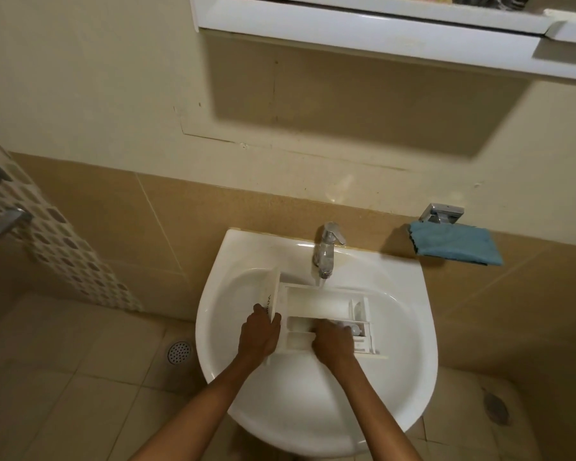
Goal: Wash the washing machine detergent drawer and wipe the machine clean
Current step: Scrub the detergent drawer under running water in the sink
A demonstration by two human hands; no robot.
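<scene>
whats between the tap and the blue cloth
Nothing stands there: only bare sink rim and tan wall tile separate the tap and blue cloth, in the head view.

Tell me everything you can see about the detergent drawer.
The detergent drawer is white plastic, split into several compartments, with a wide front panel at its left end. It lies across the sink under the tap. The left hand grips the front panel; the right hand reaches into a near compartment.
</scene>
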